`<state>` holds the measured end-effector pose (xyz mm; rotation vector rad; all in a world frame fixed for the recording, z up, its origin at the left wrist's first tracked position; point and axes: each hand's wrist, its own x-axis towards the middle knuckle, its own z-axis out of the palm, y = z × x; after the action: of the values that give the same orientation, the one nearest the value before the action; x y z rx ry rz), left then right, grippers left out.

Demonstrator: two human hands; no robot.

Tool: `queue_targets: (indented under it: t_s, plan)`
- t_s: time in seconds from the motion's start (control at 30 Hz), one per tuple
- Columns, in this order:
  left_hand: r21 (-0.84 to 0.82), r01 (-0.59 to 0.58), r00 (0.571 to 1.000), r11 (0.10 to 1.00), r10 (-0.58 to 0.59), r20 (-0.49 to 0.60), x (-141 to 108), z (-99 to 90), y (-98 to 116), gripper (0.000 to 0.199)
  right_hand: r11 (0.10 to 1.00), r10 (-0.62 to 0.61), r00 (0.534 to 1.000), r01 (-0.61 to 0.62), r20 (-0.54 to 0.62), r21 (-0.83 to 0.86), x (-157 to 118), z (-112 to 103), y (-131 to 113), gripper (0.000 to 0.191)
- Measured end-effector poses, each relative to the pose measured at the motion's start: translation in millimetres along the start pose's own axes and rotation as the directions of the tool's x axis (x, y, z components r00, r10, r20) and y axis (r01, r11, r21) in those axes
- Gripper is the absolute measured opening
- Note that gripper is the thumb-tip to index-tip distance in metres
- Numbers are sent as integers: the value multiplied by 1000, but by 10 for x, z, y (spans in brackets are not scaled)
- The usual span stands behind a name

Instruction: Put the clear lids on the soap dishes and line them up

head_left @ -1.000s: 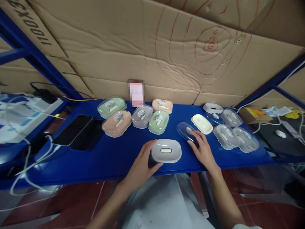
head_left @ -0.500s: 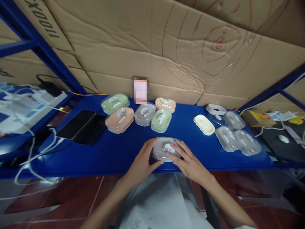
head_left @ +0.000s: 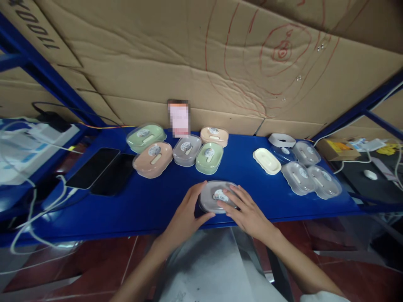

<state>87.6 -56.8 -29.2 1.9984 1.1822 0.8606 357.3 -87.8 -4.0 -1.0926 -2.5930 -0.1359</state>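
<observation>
A small grey oval plastic box (head_left: 209, 195) with a clear lid and a round label rests on the blue tabletop near its front edge. My left hand (head_left: 188, 205) clasps its left end, the thumb at the front side and the fingers round the back. Over the right end lies my right hand (head_left: 244, 207), with fingertips on the lid beside the label and part of the box hidden below. Just behind stand similar lidded boxes: a green one (head_left: 209, 158), a grey one (head_left: 187, 151) and a larger pink one (head_left: 153, 160).
Farther back are another green box (head_left: 146, 137) and a peach box (head_left: 214, 137). At right lie a cream tray (head_left: 267, 161), a white slotted piece (head_left: 282, 140), a blue clear lid (head_left: 285, 154) and several grey clear-lidded pieces (head_left: 299, 178). Dark phones (head_left: 93, 167) and white cables (head_left: 31, 214) lie left.
The camera view has shifted slightly, and the background sits a little differently in the picture. Both hands keep nearly the same hold on the grey box.
</observation>
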Motion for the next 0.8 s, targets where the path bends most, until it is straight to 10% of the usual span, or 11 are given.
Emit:
queue_targets:
  t_s: [0.1,0.23,0.4,0.57,0.67,0.8]
  plan:
    - [19,-6,1000,1000,6,-3,-12,3,8,79,977,193,978,-199,-80,-78,-109,-6,32,49]
    - [29,-7,1000,1000,7,-3,-5,-9,24,71,814,533,794,-576,-291,-81,-10,21,304,54]
    - [85,-16,1000,996,15,12,6,-22,41,61,754,636,710,-656,-303,47,391,-25,899,64]
    - [159,-55,997,986,46,60,-20,-13,10,52,656,696,652,-748,-299,-103,156,-110,1359,59]
    - [217,-92,994,972,76,83,-29,-5,5,53,667,704,690,-723,-169,-178,-101,-129,1227,53]
    - [294,-201,975,935,164,147,-21,4,47,66,900,426,900,-432,89,57,-138,-304,647,48]
